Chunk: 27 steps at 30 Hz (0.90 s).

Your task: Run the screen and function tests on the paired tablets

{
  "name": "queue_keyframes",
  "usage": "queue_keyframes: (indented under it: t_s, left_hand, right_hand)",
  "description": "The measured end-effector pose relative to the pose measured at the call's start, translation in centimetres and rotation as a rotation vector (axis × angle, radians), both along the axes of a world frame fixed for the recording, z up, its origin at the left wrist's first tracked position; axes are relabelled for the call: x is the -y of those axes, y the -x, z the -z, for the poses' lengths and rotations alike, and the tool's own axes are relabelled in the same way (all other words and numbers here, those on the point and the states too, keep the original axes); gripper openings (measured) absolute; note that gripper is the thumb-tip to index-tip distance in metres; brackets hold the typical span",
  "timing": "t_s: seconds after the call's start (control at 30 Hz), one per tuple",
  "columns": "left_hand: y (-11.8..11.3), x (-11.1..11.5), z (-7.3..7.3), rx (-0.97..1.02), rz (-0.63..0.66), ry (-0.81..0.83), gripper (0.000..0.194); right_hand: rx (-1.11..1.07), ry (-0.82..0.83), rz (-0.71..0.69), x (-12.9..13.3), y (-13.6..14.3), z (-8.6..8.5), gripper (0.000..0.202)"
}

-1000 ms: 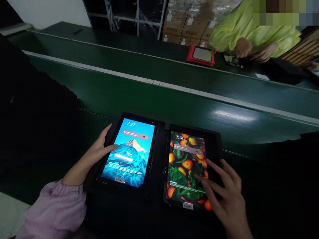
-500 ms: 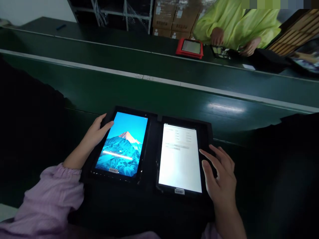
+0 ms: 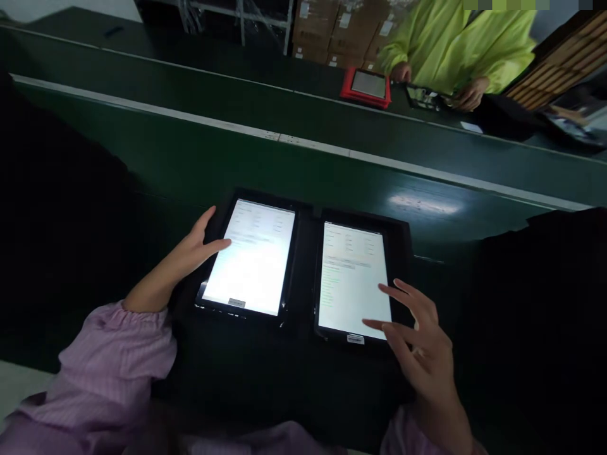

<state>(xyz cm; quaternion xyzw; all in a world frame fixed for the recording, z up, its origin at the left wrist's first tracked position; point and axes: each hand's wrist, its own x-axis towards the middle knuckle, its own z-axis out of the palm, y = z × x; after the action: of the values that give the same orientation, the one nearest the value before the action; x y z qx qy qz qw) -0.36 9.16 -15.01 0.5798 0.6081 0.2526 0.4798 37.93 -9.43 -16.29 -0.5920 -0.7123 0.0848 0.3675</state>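
Note:
Two tablets lie side by side in a dark holder (image 3: 302, 265) in front of me. The left tablet (image 3: 253, 265) shows a bright white page with faint text. My left hand (image 3: 192, 249) rests at its left edge, thumb stretched onto the screen and the other fingers partly hidden beyond the rim. The right tablet (image 3: 351, 284) displays a white page with small buttons and green lines of text. Over its lower right part my right hand (image 3: 422, 341) has its fingers spread, the index finger at or just above the glass; contact is hard to tell.
Across the green bench (image 3: 213, 145), a person in a yellow jacket (image 3: 465, 50) handles an opened dark device (image 3: 424, 98). Beside them sits a tablet in a red case (image 3: 365, 87). Cardboard boxes (image 3: 355, 28) stand behind. Black cloth-like shapes flank me on both sides.
The left tablet's mountain picture has given way to a white page. Green text now shows on the right one. My left thumb reaches further in; my right index finger has come over the screen.

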Motion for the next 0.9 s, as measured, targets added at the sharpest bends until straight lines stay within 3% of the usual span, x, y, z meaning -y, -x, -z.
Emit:
queue_keyframes:
  t_s: [0.17, 0.27, 0.4, 0.53, 0.63, 0.8, 0.9]
  left_hand:
    - [0.8, 1.6, -2.2, -0.31, 0.4, 0.029, 0.134]
    - [0.7, 2.8, -2.5, -0.459, 0.489, 0.035, 0.144]
    - [0.3, 4.3, -1.3, -0.651, 0.539, -0.067, 0.149]
    - [-0.1, 5.2, 0.0, -0.766, 0.524, -0.205, 0.145]
    - [-0.5, 5.0, 0.1, -0.724, 0.496, -0.247, 0.143]
    - [-0.7, 3.5, -1.8, -0.611, 0.166, -0.155, 0.116]
    - [0.0, 3.0, -3.0, -0.471, 0.128, -0.052, 0.118]
  right_hand:
    - [0.102, 0.028, -0.154, 1.3, 0.6, 0.7, 0.025]
    - [0.152, 0.04, -0.055, 1.2, 0.8, 1.2, 0.021]
    - [0.11, -0.011, 0.169, 0.9, 1.1, 1.2, 0.023]
    - [-0.012, -0.022, 0.214, 0.9, 1.6, 0.8, 0.023]
    - [-0.057, -0.028, 0.196, 0.9, 1.9, 0.7, 0.022]
    - [-0.096, -0.046, 0.127, 0.8, 2.0, 0.5, 0.026]
    - [-0.101, -0.03, 0.079, 0.9, 1.9, 0.1, 0.028]
